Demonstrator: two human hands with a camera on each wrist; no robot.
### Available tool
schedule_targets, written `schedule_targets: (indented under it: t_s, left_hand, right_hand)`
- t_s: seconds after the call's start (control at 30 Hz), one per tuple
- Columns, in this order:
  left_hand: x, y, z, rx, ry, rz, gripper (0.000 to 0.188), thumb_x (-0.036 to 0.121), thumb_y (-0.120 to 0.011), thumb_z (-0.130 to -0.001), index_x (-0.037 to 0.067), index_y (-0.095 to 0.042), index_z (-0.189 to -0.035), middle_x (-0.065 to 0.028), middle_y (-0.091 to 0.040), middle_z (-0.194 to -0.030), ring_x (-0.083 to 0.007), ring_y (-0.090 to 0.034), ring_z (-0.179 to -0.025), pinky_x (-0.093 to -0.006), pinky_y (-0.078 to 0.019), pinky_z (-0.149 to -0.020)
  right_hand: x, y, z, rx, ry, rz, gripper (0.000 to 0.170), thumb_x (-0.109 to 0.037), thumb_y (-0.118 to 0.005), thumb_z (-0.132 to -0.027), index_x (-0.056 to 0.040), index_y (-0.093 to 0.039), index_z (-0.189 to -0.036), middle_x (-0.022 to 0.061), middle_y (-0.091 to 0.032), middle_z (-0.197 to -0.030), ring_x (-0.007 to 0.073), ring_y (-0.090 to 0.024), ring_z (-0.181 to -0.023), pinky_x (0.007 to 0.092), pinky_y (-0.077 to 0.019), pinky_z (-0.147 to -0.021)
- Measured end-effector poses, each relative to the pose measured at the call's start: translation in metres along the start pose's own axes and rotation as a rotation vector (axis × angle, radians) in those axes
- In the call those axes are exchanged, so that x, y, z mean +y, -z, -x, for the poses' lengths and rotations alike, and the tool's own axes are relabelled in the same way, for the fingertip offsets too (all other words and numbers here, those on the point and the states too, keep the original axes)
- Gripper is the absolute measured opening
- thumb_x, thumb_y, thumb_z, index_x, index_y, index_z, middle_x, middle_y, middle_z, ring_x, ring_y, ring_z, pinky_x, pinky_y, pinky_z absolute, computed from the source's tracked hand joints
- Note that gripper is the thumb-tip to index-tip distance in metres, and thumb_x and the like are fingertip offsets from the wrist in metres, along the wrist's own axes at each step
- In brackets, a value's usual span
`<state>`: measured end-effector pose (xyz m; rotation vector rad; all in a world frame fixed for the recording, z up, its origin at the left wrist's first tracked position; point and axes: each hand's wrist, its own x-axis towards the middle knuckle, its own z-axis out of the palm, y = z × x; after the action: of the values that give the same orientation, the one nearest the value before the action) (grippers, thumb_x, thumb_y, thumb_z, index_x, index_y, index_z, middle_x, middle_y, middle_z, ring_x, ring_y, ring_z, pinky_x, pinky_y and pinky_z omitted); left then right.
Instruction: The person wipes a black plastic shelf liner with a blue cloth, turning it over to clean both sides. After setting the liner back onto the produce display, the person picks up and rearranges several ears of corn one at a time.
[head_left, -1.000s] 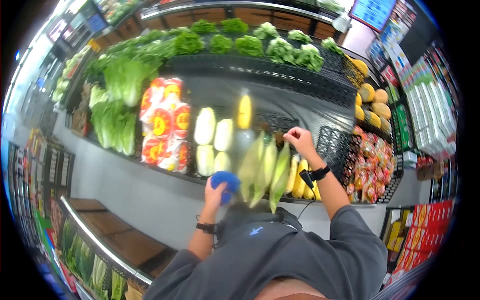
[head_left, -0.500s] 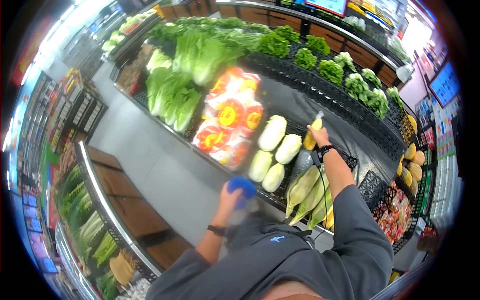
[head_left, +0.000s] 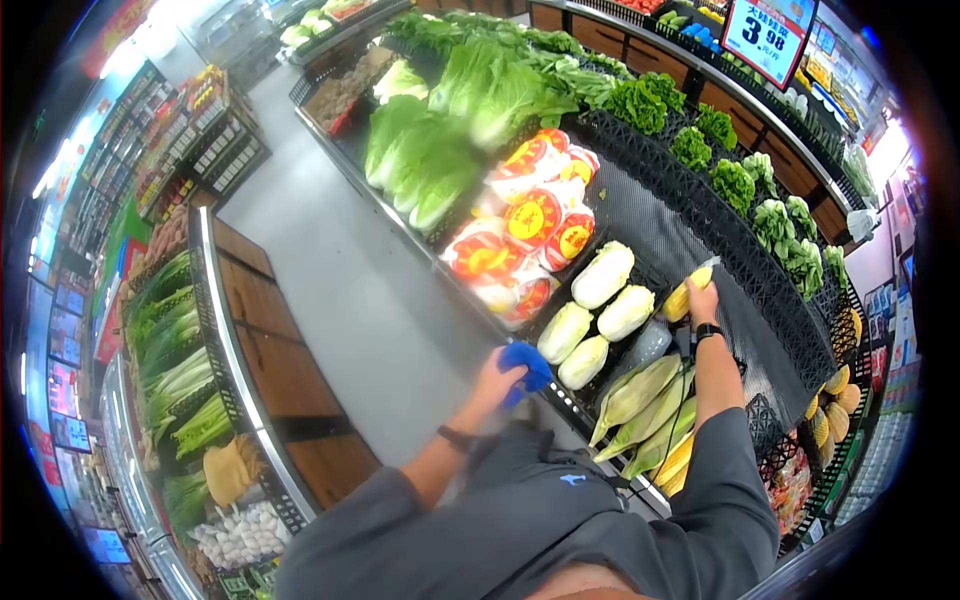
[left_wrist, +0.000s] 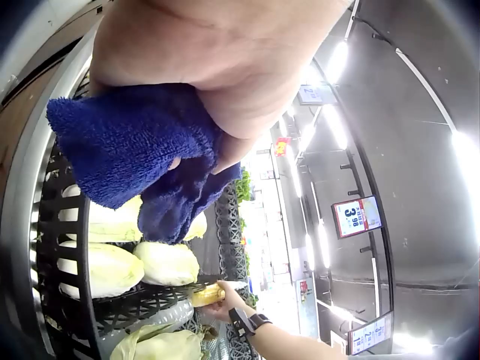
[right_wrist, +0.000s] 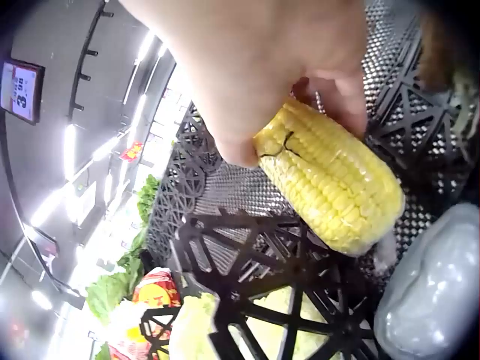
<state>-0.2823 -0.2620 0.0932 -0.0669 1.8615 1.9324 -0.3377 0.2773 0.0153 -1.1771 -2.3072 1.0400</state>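
My right hand (head_left: 704,300) grips a yellow corn cob (right_wrist: 330,180) in clear plastic wrap, thumb and fingers round one end. It is held over the black display, beside a black plastic divider (right_wrist: 281,262). Close by lies a grey, plastic-wrapped item (right_wrist: 435,289). Corn ears in pale green husks (head_left: 640,390) lie nearer the body. My left hand (head_left: 490,387) holds a bunched blue cloth (left_wrist: 142,142) near the display's front edge. Small napa cabbages (head_left: 603,275) sit in the crate between the two hands.
Left of the cabbages are red-and-white bagged packs (head_left: 530,220), then leafy greens (head_left: 420,160). Lettuce heads (head_left: 690,148) line the raised back row. Behind the aisle floor (head_left: 330,270) at left stands another vegetable shelf (head_left: 270,340). A cable (head_left: 660,440) hangs from the right wrist.
My right hand was empty above the husked corn; it then took hold of the wrapped cob lying farther back. The head view has swung left. The blue cloth stays in my left hand.
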Motion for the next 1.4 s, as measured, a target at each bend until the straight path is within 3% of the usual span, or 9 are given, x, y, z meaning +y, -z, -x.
schedule_targets:
  t_s: [0.1, 0.33, 0.53, 0.6, 0.7, 0.83, 0.97, 1.23, 1.4]
  left_hand:
    - [0.007, -0.009, 0.002, -0.019, 0.006, -0.044, 0.044, 0.010, -0.071, -0.088, 0.002, -0.054, -0.128, -0.0076, -0.066, -0.109, -0.0135, -0.065, -0.088, -0.0293, -0.0551, -0.073]
    - [-0.024, -0.040, 0.003, -0.080, 0.013, -0.069, 0.042, 0.009, -0.072, -0.088, 0.003, -0.056, -0.126, -0.0068, -0.066, -0.108, -0.0133, -0.064, -0.089, -0.0290, -0.0548, -0.073]
    - [-0.038, -0.076, 0.010, -0.130, 0.021, -0.115, 0.039, 0.007, -0.071, -0.087, 0.003, -0.056, -0.123, -0.0075, -0.067, -0.104, -0.0149, -0.066, -0.081, -0.0291, -0.0553, -0.069]
    - [-0.011, -0.094, 0.026, -0.140, 0.208, -0.102, 0.043, 0.007, -0.072, -0.087, -0.001, -0.054, -0.125, -0.0099, -0.068, -0.104, -0.0174, -0.066, -0.085, -0.0328, -0.0556, -0.075]
    - [0.000, -0.117, 0.042, -0.187, 0.163, -0.138, 0.045, 0.007, -0.069, -0.090, 0.001, -0.052, -0.131, -0.0102, -0.065, -0.111, -0.0189, -0.066, -0.088, -0.0320, -0.0559, -0.076]
    - [-0.042, -0.133, 0.039, -0.161, 0.083, -0.140, 0.037, 0.012, -0.067, -0.093, 0.005, -0.056, -0.128, -0.0045, -0.065, -0.106, -0.0126, -0.063, -0.084, -0.0246, -0.0501, -0.064]
    - [-0.026, -0.175, 0.070, -0.175, 0.118, -0.134, 0.036, 0.011, -0.065, -0.094, 0.005, -0.056, -0.128, -0.0044, -0.065, -0.107, -0.0120, -0.061, -0.082, -0.0234, -0.0490, -0.063]
    - [-0.027, -0.198, 0.077, -0.153, 0.032, -0.115, 0.034, 0.012, -0.065, -0.094, 0.004, -0.057, -0.126, -0.0051, -0.067, -0.103, -0.0103, -0.057, -0.074, -0.0226, -0.0481, -0.060]
    - [-0.019, -0.206, 0.097, -0.145, 0.038, -0.150, 0.033, 0.013, -0.065, -0.094, 0.005, -0.058, -0.126, -0.0044, -0.067, -0.101, -0.0102, -0.056, -0.073, -0.0229, -0.0479, -0.061]
  right_hand:
    - [-0.024, 0.052, 0.015, 0.009, 0.082, -0.195, 0.044, -0.029, -0.077, -0.087, 0.0029, -0.062, -0.114, 0.0148, -0.069, -0.109, 0.0230, -0.066, -0.098, 0.0360, -0.0511, -0.088]
    - [0.050, 0.201, 0.058, 0.090, 0.148, -0.627, 0.044, -0.025, -0.069, -0.097, 0.0015, -0.055, -0.129, 0.0071, -0.064, -0.115, 0.0150, -0.062, -0.098, 0.0291, -0.0495, -0.085]
    - [0.154, 0.284, 0.172, 0.264, 0.045, -0.458, 0.050, -0.018, -0.073, -0.093, 0.0015, -0.055, -0.135, 0.0085, -0.066, -0.113, 0.0167, -0.064, -0.098, 0.0314, -0.0521, -0.087]
    - [0.197, 0.306, 0.221, 0.325, -0.016, -0.298, 0.045, -0.013, -0.076, -0.089, 0.0005, -0.060, -0.128, 0.0078, -0.068, -0.108, 0.0172, -0.066, -0.094, 0.0324, -0.0540, -0.085]
    - [0.204, 0.317, 0.277, 0.413, -0.092, -0.082, 0.043, -0.021, -0.082, -0.082, -0.0033, -0.066, -0.118, 0.0112, -0.070, -0.102, 0.0232, -0.067, -0.089, 0.0371, -0.0532, -0.082]
    - [0.242, 0.330, 0.319, 0.455, -0.032, 0.307, 0.063, -0.032, -0.082, -0.077, -0.0045, -0.062, -0.130, 0.0185, -0.065, -0.110, 0.0353, -0.063, -0.103, 0.0431, -0.0511, -0.089]
    - [0.294, 0.329, 0.345, 0.406, -0.194, 0.321, 0.069, -0.038, -0.081, -0.076, -0.0110, -0.058, -0.136, 0.0173, -0.062, -0.112, 0.0365, -0.062, -0.104, 0.0440, -0.0518, -0.088]
    - [0.298, 0.294, 0.356, 0.187, -0.398, 0.449, 0.073, -0.043, -0.074, -0.080, -0.0143, -0.049, -0.143, 0.0174, -0.062, -0.115, 0.0378, -0.064, -0.105, 0.0479, -0.0540, -0.087]
    - [0.315, 0.288, 0.360, 0.044, -0.568, 0.459, 0.075, -0.038, -0.072, -0.081, -0.0063, -0.046, -0.144, 0.0225, -0.061, -0.121, 0.0404, -0.063, -0.109, 0.0461, -0.0544, -0.091]
